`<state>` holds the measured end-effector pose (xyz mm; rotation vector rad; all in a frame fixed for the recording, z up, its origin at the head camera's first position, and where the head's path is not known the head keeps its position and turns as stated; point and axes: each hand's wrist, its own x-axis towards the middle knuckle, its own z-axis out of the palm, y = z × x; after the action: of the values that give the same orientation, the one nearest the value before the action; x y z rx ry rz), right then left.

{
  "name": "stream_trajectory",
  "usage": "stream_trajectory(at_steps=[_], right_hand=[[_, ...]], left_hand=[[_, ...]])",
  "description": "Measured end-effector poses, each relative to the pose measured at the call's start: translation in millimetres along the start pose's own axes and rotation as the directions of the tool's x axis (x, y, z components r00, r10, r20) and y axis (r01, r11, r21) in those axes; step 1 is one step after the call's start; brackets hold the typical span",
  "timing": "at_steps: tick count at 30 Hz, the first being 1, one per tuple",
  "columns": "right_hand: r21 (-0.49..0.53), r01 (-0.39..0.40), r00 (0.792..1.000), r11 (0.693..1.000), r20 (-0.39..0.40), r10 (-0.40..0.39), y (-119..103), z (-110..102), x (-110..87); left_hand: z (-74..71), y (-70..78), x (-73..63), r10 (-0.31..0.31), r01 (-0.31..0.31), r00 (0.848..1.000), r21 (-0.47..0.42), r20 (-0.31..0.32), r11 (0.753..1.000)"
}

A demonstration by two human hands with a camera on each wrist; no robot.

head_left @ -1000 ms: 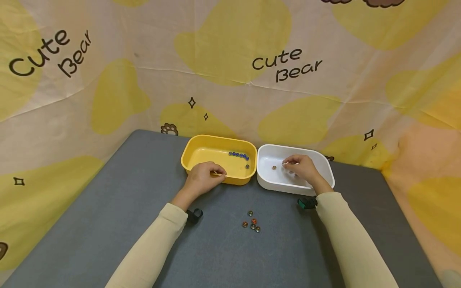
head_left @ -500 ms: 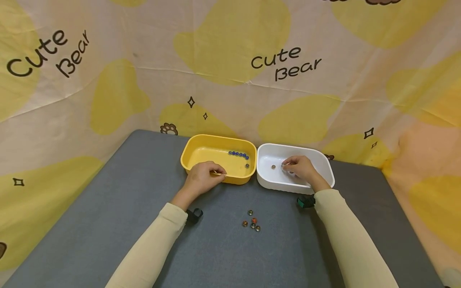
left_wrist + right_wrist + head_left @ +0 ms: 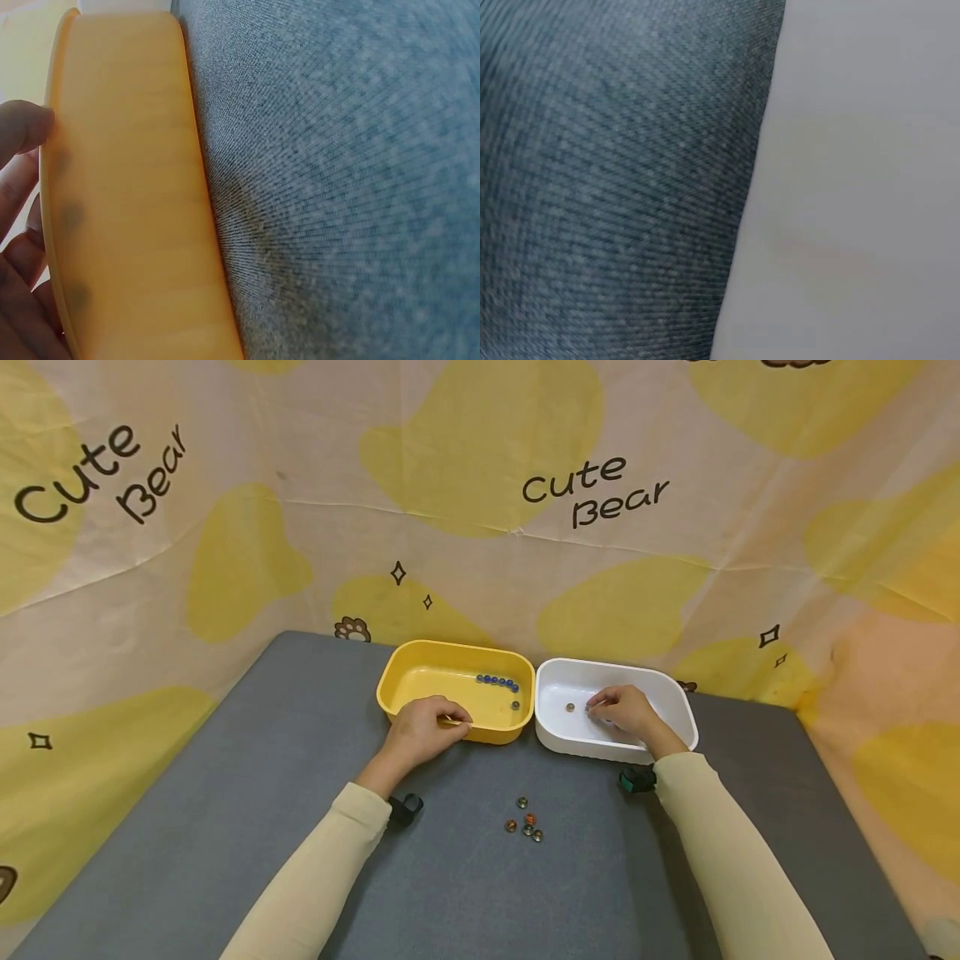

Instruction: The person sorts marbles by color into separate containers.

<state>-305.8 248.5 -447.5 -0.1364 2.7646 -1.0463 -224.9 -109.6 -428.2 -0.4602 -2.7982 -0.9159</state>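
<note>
My left hand [image 3: 427,728] grips the near rim of the yellow bin [image 3: 396,679]. In the left wrist view the thumb [image 3: 28,124] lies on the rim's edge, with the other fingers behind the bin wall. Several blue glass marbles [image 3: 495,681] line the bin's far right, and one darker marble [image 3: 515,705] lies nearer. My right hand [image 3: 630,710] reaches down into the white bin [image 3: 615,749], its thumb and fingertips pinching a small marble mostly hidden by them. A brownish marble [image 3: 570,707] lies just left of those fingertips.
Several brown, orange and greenish marbles [image 3: 528,830] lie loose on the grey table [image 3: 465,877] in front of the bins. The two bins stand side by side near the patterned cloth wall [image 3: 480,568]. Black straps circle both wrists.
The right hand has shifted very slightly within the white bin. The left hand stays on the yellow bin's rim, and the loose marbles on the table keep their places.
</note>
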Motion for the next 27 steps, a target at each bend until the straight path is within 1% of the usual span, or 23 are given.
stream_trajectory(at_steps=[6,14,19,27], right_hand=[[-0.005,-0.005,1.0,1.0,0.003,0.005,1,-1,0.1],[0.041,-0.009,1.0,0.999,0.003,0.009,-4,-6,-4.0],[0.041,0.031,1.0,0.999,0.001,-0.031,-12,-14,-13.4],[0.026,0.101,0.994,0.995,-0.043,-0.1,-22,-19,-31.0]], left_hand=[[-0.4,1.3,-1.0,-0.003,0.004,1.0,-0.013,0.004,1.0],[0.9,0.7,-0.1,0.005,-0.005,1.0,-0.007,-0.005,1.0],[0.3,0.9,-0.6,0.005,-0.005,1.0,-0.011,-0.002,1.0],[-0.4,1.1,-1.3,-0.004,0.004,1.0,-0.011,-0.001,1.0]])
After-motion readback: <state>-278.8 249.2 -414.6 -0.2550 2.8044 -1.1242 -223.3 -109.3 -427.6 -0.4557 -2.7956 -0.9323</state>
